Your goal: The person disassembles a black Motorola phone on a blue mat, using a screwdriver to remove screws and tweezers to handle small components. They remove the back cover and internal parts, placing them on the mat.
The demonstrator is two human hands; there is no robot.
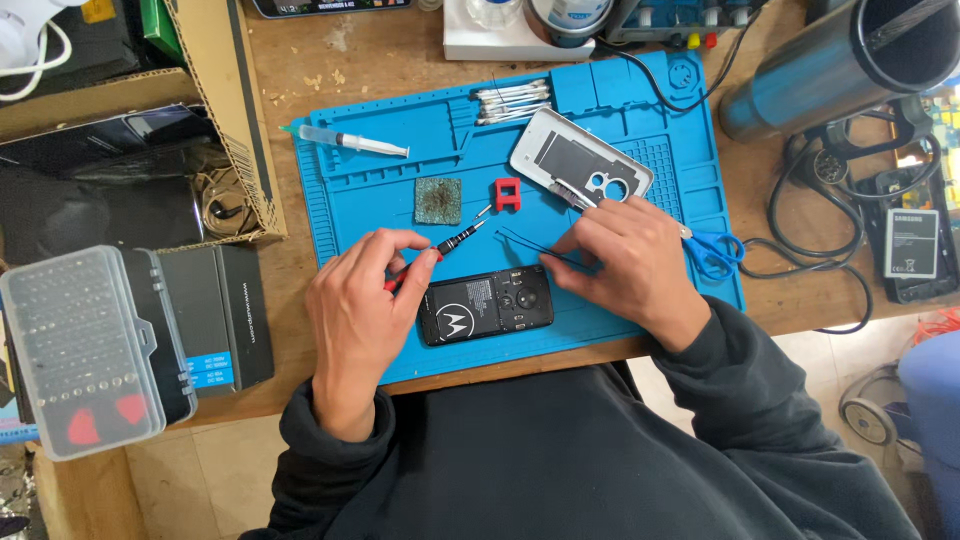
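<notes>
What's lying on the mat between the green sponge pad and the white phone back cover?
In the head view, a small red block sits on the blue mat between the green pad and the white back cover.

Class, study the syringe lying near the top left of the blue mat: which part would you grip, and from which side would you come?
Probably the clear barrel of the syringe, pinched from above across its width. It lies flat on the blue mat, tip toward the cardboard box, with free space on both long sides.
</notes>
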